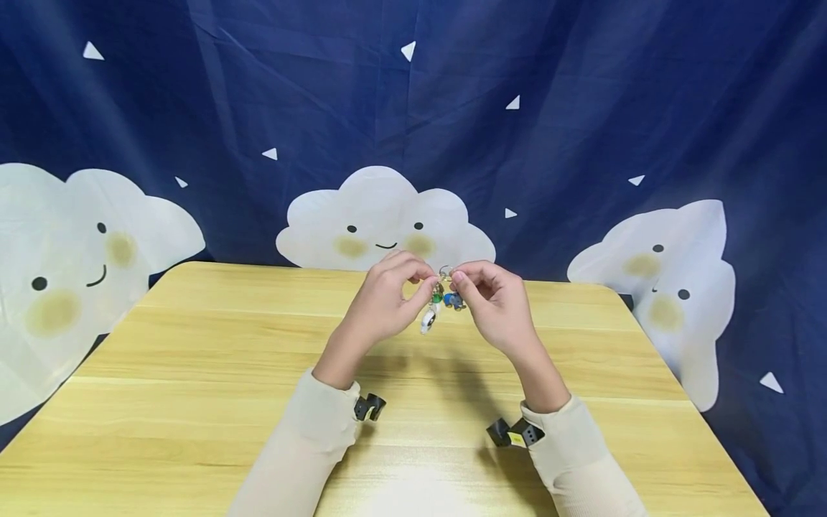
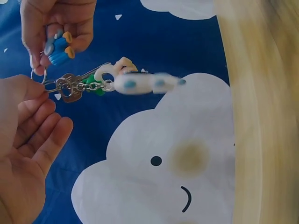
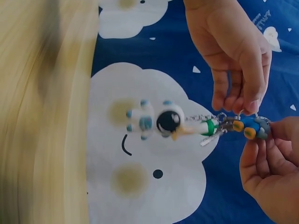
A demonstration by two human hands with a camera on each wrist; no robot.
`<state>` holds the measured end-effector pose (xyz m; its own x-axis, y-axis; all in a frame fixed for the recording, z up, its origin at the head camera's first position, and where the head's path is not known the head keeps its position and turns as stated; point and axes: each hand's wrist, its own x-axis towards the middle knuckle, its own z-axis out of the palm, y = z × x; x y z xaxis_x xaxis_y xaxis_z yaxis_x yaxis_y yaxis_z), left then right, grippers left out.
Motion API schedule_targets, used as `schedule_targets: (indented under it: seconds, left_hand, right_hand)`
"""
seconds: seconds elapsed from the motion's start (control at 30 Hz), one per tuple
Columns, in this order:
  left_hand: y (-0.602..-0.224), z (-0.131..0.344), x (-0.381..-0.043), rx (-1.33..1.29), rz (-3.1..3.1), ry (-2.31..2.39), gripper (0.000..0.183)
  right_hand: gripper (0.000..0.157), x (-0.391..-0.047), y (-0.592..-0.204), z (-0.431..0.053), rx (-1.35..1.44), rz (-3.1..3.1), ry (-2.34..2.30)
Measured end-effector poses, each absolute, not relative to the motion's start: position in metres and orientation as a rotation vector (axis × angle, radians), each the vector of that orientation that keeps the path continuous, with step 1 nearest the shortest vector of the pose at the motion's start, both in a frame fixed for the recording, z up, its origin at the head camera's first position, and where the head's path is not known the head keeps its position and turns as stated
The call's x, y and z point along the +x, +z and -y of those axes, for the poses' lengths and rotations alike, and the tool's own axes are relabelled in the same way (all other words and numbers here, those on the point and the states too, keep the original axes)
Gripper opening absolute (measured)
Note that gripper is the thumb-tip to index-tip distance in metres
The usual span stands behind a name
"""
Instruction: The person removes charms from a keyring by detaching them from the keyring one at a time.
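Leaving passing room over the table outside both sleeves, but blocking midway with charms dangling between left hand and right hand, curtain behind.

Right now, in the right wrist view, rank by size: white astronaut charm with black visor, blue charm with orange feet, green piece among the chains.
1. White astronaut charm
2. Blue charm
3. Green piece

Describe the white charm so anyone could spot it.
Over the wooden table, the left hand and right hand hold a keyring. The white charm hangs lowest in the head view. Its black visor sets it apart from the blue charm with orange feet.
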<state>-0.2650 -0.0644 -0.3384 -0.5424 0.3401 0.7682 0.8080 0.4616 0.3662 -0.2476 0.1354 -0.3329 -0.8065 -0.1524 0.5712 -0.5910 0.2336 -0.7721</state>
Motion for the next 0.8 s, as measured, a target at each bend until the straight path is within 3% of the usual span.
schedule_targets:
  seconds: [0.8]
  left_hand:
    - [-0.3325, 0.0732, -0.2649, -0.997, 2.038, -1.026, 0.007]
  right_hand:
    - [0.006, -0.2513, -0.3353, -0.1403, 0.808, 2.236, 1.360]
